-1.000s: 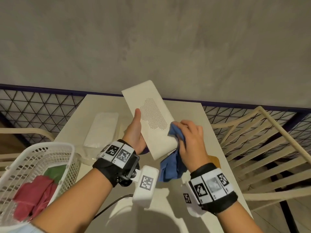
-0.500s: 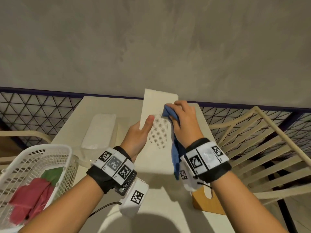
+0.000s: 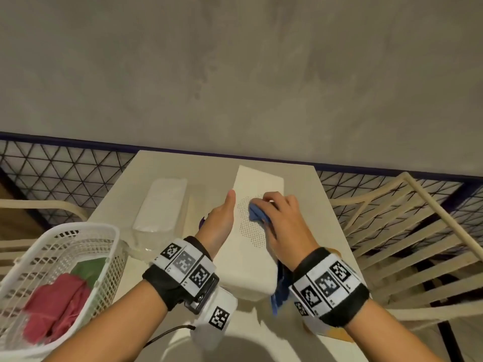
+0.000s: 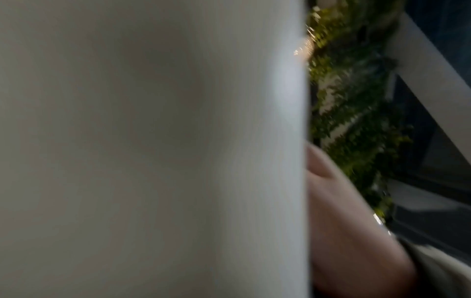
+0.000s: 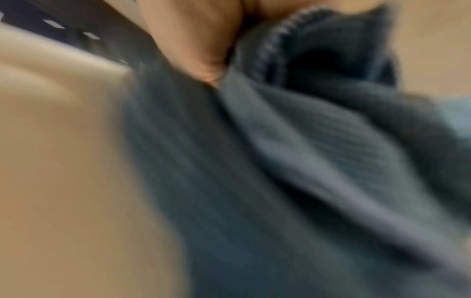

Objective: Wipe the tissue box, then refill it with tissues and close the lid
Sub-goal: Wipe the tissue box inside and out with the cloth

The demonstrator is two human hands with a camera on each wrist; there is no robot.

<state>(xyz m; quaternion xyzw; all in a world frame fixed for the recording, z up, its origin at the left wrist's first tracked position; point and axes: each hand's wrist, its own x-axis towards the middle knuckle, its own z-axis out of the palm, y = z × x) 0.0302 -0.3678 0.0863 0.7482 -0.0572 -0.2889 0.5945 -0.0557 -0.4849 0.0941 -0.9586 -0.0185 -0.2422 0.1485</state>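
Note:
A white tissue box (image 3: 245,267) with a dotted patch on its upper face lies lengthwise away from me over the cream table (image 3: 326,205). My left hand (image 3: 219,223) grips its left side, thumb along the upper edge, the other fingers hidden beneath. My right hand (image 3: 285,226) clutches a bunched blue cloth (image 3: 257,214) and presses it on the dotted patch; a tail of cloth hangs down the box's right side. The left wrist view is filled by the box wall (image 4: 153,141). The right wrist view is blurred, filled with the blue cloth (image 5: 293,161). A white tissue pack (image 3: 160,202) lies at the table's left.
A white plastic basket (image 3: 52,246) with red and green cloths stands at the near left. A tan wooden piece (image 3: 337,333) shows under my right wrist. Slatted chairs (image 3: 405,231) flank the table, and a mesh railing runs behind it.
The box swung from a left-leaning tilt to pointing straight away and came lower. My right hand slid the cloth from the box's near right edge up onto the dotted patch.

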